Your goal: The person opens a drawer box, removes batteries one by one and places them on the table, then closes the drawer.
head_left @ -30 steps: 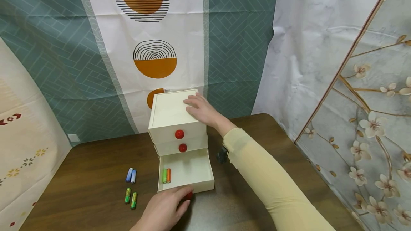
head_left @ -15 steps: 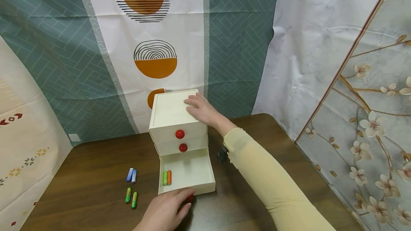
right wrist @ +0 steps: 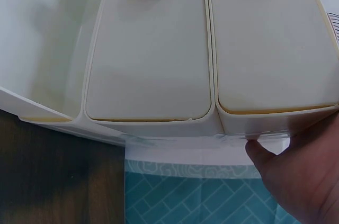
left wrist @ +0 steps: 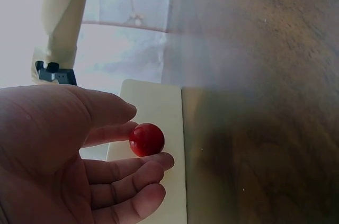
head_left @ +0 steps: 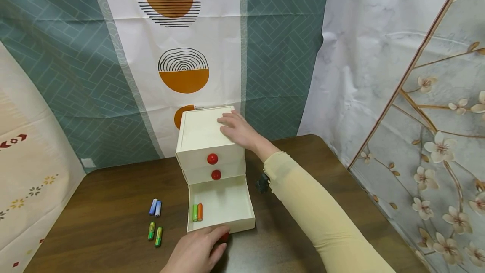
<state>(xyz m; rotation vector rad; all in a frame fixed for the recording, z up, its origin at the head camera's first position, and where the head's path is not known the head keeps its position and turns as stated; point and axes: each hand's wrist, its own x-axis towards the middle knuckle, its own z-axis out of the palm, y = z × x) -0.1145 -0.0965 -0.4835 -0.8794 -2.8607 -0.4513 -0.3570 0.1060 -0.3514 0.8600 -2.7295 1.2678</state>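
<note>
- Bottom drawer (head_left: 229, 201): enterable from above, right of orange battery (head_left: 200, 212).
- Middle drawer (head_left: 198, 175) covers its rear.
- Left hand (head_left: 195, 251), on red knob (left wrist: 147, 140), obstructs front edge, left half.
- Right sleeve (head_left: 314, 210) bars approach from right.

The light I see here is soft and rather even, with a greyish sheen on the table (head_left: 265, 252) before the drawer cabinet (head_left: 197, 160) and a shadow at its right, but beside it the left wrist view is hazy.
</note>
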